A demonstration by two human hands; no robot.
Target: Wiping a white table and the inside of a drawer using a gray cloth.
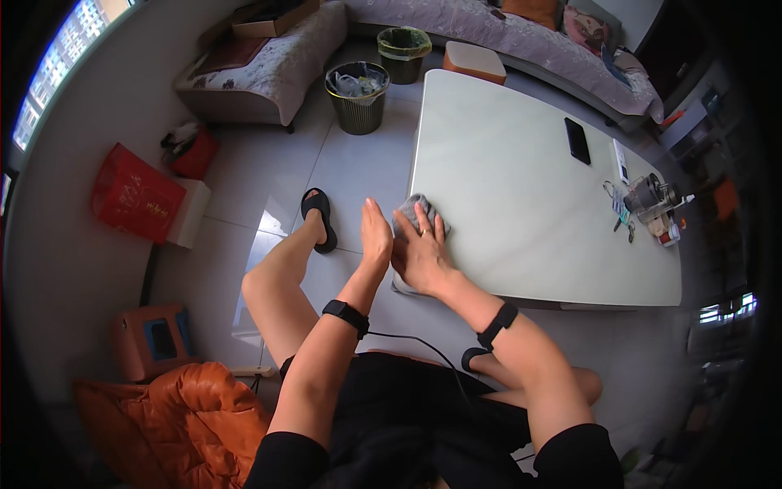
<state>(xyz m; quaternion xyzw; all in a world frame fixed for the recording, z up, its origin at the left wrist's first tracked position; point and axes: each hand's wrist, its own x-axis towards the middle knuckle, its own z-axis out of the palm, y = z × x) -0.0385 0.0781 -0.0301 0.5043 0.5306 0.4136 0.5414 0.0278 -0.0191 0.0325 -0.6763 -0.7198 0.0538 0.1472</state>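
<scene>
My right hand (426,247) lies spread over a grey cloth (418,205) at the near left corner of the white table (531,208). Part of the cloth hangs past the table's edge below the palm. A ring is on one finger of that hand. Just left of the corner, my left hand (376,235) is held upright on its edge, its fingers straight and together, with nothing seen in it; its palm faces the right hand. Whether it touches the cloth is hidden. Both forearms wear black straps.
On the table are a black phone (577,141), a white remote-like object (620,161), keys (624,229) and a clear container (650,198). Beyond its left edge stand a waste bin (359,113), another bin (406,66) and a stool (473,62). A red bag (139,195) is at left.
</scene>
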